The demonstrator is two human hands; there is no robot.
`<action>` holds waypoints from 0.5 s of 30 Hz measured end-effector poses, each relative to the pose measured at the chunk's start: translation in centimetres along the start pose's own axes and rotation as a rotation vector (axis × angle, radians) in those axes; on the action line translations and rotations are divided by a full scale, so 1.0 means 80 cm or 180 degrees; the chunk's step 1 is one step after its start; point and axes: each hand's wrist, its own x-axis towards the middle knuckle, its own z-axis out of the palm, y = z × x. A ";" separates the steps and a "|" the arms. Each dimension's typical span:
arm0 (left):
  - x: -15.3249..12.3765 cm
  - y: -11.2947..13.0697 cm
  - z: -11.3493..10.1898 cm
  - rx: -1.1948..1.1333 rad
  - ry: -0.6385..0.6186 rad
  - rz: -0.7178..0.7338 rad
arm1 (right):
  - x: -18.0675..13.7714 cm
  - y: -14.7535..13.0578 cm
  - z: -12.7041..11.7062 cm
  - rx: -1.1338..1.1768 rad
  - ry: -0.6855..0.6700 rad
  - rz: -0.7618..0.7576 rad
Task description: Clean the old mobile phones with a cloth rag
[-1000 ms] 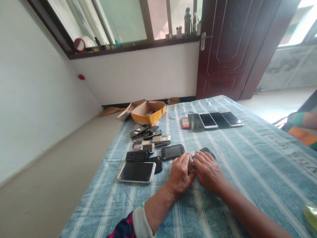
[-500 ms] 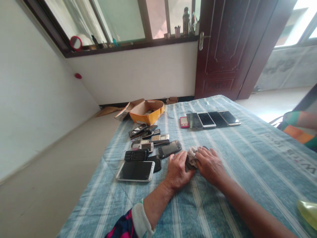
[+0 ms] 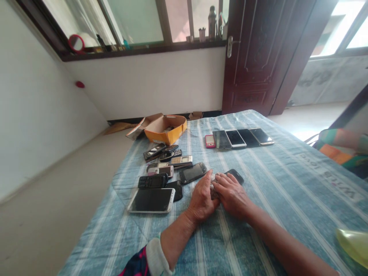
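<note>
A dark smartphone (image 3: 236, 176) shows its far right end beyond my fingers, low over the striped cloth. My left hand (image 3: 202, 199) is closed round its left end. My right hand (image 3: 232, 194) lies over the phone, fingers pressed on a crumpled greyish rag (image 3: 213, 184). Most of the rag and phone is hidden under both hands. Just left of my left hand are a black touchscreen phone (image 3: 193, 173), a large white-framed smartphone (image 3: 151, 200) and a black keypad phone (image 3: 152, 181).
Several old keypad phones (image 3: 171, 154) lie piled at the left, before an open orange cardboard box (image 3: 166, 132). Farther right, a small red phone (image 3: 209, 141) and several smartphones (image 3: 235, 138) form a row. A yellow-green item (image 3: 353, 245) sits at the right edge of the blue striped tablecloth (image 3: 276, 199).
My right hand has slid left with the rag, towards my left hand, and more of the phone's right end now shows. The camera view has shifted slightly.
</note>
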 end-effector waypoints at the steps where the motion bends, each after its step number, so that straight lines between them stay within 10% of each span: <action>1: 0.000 0.000 0.000 0.0000 0.0000 0.0008 | 0.001 -0.001 0.000 -0.0028 -0.0040 -0.0004; 15: 0.001 0.003 -0.001 0.0015 0.0007 0.0021 | -0.005 0.033 -0.012 -0.0896 0.0035 0.0908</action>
